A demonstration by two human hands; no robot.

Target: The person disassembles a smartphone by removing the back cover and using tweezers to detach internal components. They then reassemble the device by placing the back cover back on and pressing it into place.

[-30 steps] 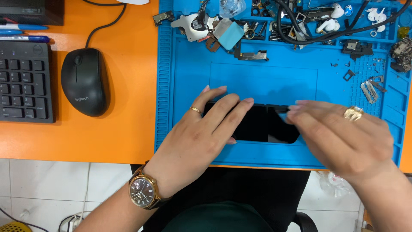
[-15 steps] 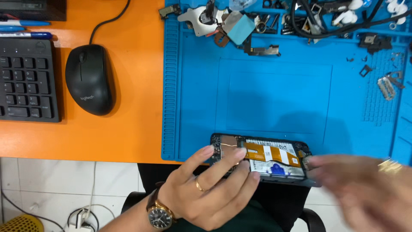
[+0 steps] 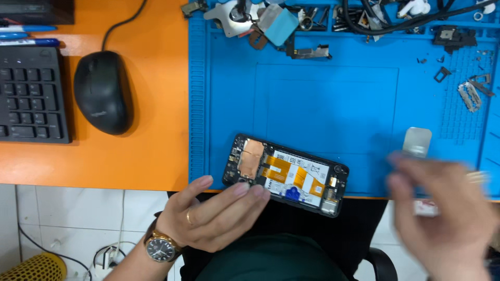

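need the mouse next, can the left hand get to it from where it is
Probably yes: the left hand rests at the opened phone, and only bare orange desk lies between it and the black mouse.

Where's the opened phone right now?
In the head view the opened phone lies at the near edge of the blue mat, lower centre, with the left hand at its near side.

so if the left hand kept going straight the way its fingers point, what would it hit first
The left hand points up and right, its fingertips already at the near edge of the opened phone. It would meet that phone first, though whether they touch now is unclear.
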